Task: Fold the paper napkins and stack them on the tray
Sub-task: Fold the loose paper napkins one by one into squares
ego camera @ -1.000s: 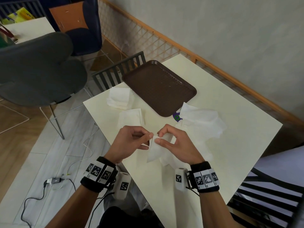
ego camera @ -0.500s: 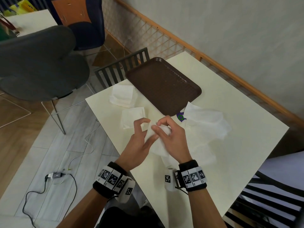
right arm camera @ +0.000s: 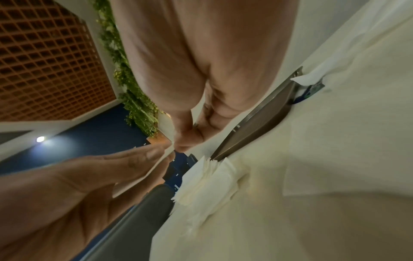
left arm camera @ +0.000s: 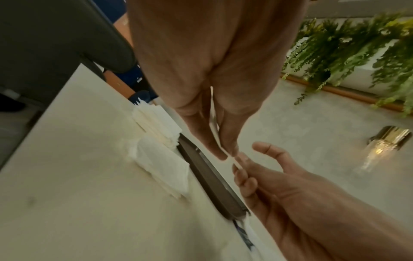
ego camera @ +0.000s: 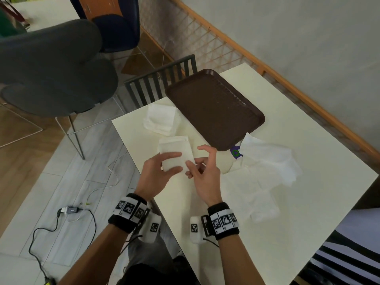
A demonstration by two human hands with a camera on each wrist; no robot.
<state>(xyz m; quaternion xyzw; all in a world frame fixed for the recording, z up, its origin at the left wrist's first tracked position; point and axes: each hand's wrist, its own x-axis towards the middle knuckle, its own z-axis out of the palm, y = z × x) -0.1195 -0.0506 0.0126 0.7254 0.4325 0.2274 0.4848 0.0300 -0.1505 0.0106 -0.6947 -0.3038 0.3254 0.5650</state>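
My left hand pinches a small folded white napkin between thumb and fingers, holding it just above the table. My right hand pinches the napkin's right edge, its index finger stretched out. In the left wrist view the napkin shows edge-on between the fingertips. Directly beyond it a single folded napkin lies on the table, with a stack of folded napkins farther back. The brown tray has nothing on it. A loose pile of unfolded napkins lies to the right.
The cream table has its left edge close under my left wrist. A purple and green wrapper peeks out by the tray's near corner. A slatted chair back and a grey chair stand beyond the table's far-left side.
The napkin went from half-folded between both hands to a compact rectangle. Both hands have shifted left and forward, and the napkin now sits over the single folded one.
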